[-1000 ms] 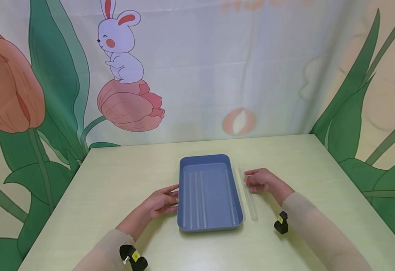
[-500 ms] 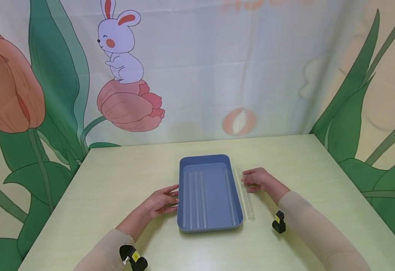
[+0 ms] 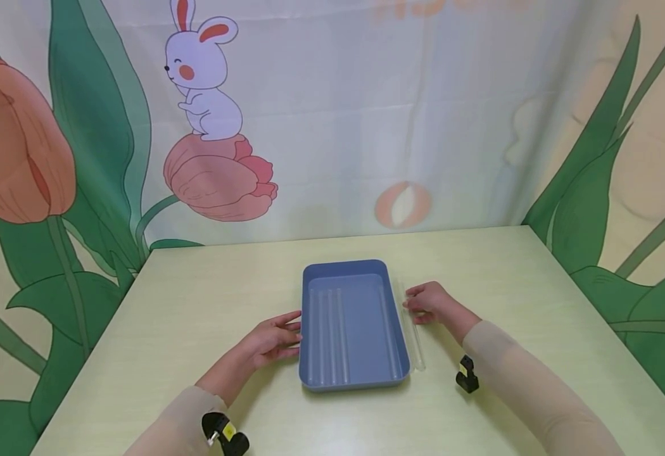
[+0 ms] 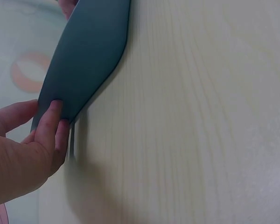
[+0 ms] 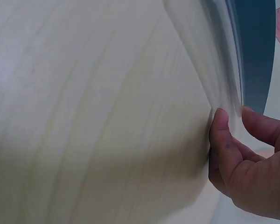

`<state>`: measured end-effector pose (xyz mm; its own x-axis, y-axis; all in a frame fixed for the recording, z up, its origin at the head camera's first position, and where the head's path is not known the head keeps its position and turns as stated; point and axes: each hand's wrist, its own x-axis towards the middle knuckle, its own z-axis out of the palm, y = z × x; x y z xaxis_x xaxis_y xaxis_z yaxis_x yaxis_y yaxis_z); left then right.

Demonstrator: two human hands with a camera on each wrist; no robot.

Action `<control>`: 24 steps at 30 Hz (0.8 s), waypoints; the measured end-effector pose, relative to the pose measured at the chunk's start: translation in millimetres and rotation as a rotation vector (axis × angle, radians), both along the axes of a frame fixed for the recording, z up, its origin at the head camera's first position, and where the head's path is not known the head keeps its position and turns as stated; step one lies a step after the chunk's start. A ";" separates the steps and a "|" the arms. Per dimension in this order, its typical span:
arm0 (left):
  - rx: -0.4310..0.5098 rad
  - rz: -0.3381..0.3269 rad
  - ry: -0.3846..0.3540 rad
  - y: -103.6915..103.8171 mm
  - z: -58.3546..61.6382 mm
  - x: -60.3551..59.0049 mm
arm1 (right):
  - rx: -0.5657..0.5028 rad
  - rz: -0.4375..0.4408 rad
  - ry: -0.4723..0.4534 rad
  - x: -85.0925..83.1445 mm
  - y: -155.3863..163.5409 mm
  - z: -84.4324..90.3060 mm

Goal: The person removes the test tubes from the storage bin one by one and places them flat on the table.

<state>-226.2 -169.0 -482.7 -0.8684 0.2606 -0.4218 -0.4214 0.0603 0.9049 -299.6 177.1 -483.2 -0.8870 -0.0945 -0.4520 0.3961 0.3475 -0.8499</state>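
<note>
A blue rectangular tray [image 3: 365,329] stands on the table, with several long clear tubes [image 3: 328,335] lying lengthwise along its left side. My left hand [image 3: 270,341] rests against the tray's left wall, fingers extended; in the left wrist view its fingertips [image 4: 56,106] touch the outer wall and the thumb is at the rim. On the other side, my right hand [image 3: 428,303] holds a clear tube [image 3: 418,348] beside the tray's right wall. Its thumb and a finger stand on either side of the clear material [image 5: 224,88] in the right wrist view.
The pale wooden table [image 3: 213,285] reaches back to a printed cloth [image 3: 332,126] showing a rabbit and tulips. A small black device is worn on each sleeve, one [image 3: 467,375] on the right and one [image 3: 227,434] on the left.
My right hand has moved slightly left, bringing the clear tube closer to the tray's right wall. My left hand and the tray have stayed in place.
</note>
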 end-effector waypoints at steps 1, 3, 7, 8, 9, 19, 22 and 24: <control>-0.001 -0.002 0.001 0.0 -0.1 0.0 | 0.007 -0.002 0.001 0.1 -0.1 0.3; -0.005 -0.001 0.002 0.1 -0.5 -0.2 | 0.006 -0.003 0.005 -0.3 1.0 0.2; -0.009 -0.002 0.005 -0.6 -0.4 -0.4 | -0.025 0.016 0.019 -8.2 7.3 -7.5; -0.008 0.000 0.004 -0.7 -0.3 -0.5 | -0.025 0.017 0.020 -9.2 7.5 -8.9; -0.009 0.001 0.005 -0.8 -0.1 -0.5 | -0.016 0.017 0.014 -11.4 7.3 -10.7; -0.012 -0.006 0.000 -0.3 -1.1 -0.6 | -0.061 0.079 -0.013 -63.3 35.2 -79.8; -0.010 -0.009 0.000 -0.4 -1.3 -0.6 | -0.033 0.081 -0.011 -50.3 32.3 -60.9; -0.008 -0.011 0.000 -0.5 -1.3 -0.4 | 0.017 0.084 -0.007 -26.6 22.3 -28.5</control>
<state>-226.6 -169.5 -484.0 -0.8655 0.2666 -0.4241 -0.4208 0.0725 0.9043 -326.2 199.4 -511.7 -0.8733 -0.1605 -0.4599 0.3707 0.3935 -0.8412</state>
